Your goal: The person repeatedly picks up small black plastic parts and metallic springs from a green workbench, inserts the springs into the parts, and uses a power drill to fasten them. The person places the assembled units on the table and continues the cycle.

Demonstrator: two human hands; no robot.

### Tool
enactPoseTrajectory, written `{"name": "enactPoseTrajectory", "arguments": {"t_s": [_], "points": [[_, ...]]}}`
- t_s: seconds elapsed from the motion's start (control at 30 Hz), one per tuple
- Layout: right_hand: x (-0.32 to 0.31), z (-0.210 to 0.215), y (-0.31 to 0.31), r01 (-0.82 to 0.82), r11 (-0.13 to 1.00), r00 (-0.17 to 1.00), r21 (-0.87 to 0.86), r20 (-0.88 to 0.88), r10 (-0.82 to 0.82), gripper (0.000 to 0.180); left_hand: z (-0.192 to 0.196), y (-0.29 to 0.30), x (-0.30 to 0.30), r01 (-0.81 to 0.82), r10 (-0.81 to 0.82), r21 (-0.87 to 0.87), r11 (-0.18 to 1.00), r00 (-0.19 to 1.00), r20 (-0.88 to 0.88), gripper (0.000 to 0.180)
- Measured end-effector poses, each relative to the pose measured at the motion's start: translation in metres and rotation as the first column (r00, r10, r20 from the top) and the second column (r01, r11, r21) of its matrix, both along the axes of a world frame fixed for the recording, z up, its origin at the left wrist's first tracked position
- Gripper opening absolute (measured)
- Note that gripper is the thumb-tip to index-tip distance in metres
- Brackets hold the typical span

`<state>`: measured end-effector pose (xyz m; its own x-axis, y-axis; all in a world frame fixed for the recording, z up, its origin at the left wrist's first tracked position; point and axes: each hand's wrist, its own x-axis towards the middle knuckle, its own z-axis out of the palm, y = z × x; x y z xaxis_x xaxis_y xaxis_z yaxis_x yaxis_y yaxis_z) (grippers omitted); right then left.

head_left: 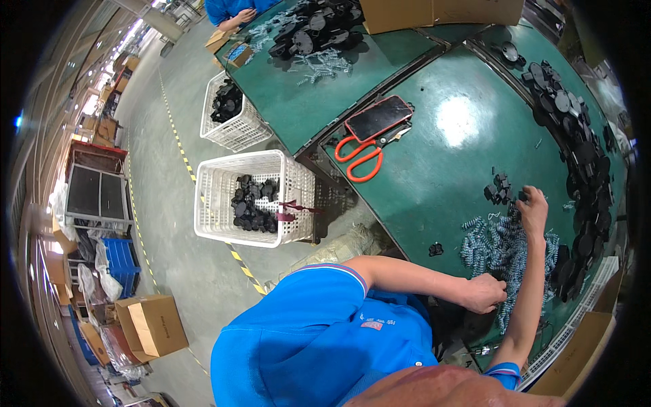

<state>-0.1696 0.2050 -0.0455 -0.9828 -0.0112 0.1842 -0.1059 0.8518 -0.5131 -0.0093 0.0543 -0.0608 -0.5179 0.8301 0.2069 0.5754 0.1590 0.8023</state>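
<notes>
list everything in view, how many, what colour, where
Coil springs: uncounted, silvery, by the hands and on far table
Small blocks: several, black, beside near springs
Round parts: uncounted, black, right edge and far table
Phone: one, black and red, table's left edge
Scissors: one, orange handles, beside phone
Perforated baskets: two, white, floor beside the tables
Worktables: at least two, green, centre and right
Cardboard boxes: several, brown, floor and tables
Crate: one, blue, far left
Co-worker: one, blue sleeve, top
Shirt: one, blue, lower centre
Left hand: one, bare, at springs' edge
Right hand: one, bare, beside small blocks
</notes>
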Motion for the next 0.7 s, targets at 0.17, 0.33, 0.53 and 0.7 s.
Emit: {"name": "enactPoseTrajectory", "arguments": {"t_s": [0.17, 0.33, 0.53, 0.7], "points": [[0.065, 0.019, 0.033, 0.295, 0.689, 0.950, -0.662, 0.125, -0.287, 0.020, 0.008, -0.008, 0.004, -0.046, 0.045, 0.052, 0.998, 0.999, 0.011, 0.023], [0.193, 0.086, 0.000, 0.302, 0.657, 0.949, -0.691, 0.150, -0.278, 0.030, 0.051, -0.027, -0.001, -0.228, 0.075, 0.283, 0.932, 0.882, 0.465, 0.028], [0.261, 0.077, -0.048, 0.159, 0.703, 0.948, -0.694, -0.092, -0.306, 0.030, 0.062, -0.051, 0.018, -0.229, -0.127, 0.183, 0.956, 0.238, 0.963, 0.025], [0.274, 0.070, -0.057, 0.263, 0.600, 0.913, -0.756, -0.005, -0.408, 0.030, 0.057, -0.042, 0.018, -0.236, -0.163, 0.199, 0.951, 0.164, 0.973, 0.028]]}}
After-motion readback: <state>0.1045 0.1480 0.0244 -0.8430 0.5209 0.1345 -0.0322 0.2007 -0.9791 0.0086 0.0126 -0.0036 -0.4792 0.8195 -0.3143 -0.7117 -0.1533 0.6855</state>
